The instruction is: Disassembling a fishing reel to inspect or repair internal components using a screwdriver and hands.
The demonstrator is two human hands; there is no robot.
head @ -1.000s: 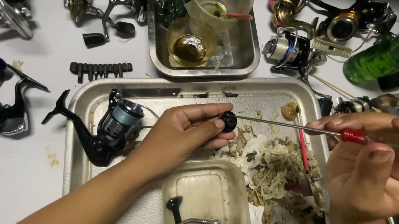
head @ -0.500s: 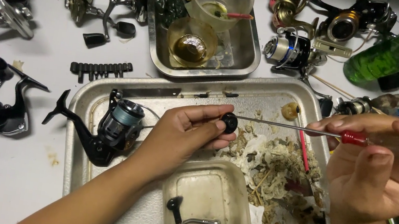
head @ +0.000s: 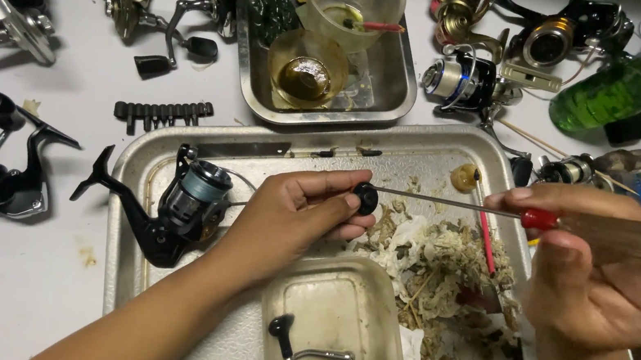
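My left hand (head: 295, 218) pinches a small black round part (head: 365, 199) over a large metal tray (head: 141, 165). My right hand (head: 614, 272) grips a long screwdriver (head: 578, 227) with a clear handle and red collar; its thin shaft runs left and its tip meets the black part. A black and grey fishing reel (head: 177, 206) lies in the tray just left of my left hand. Below my hands sits a small dirty container (head: 336, 310) with a reel handle (head: 318, 357) in it.
Dirty paper scraps (head: 439, 278) fill the tray's right side. A second metal tray (head: 399, 83) behind holds two cups with liquid. Several fishing reels lie around the white table, a bit strip (head: 164, 112) at left, a green bottle (head: 621, 88) at right.
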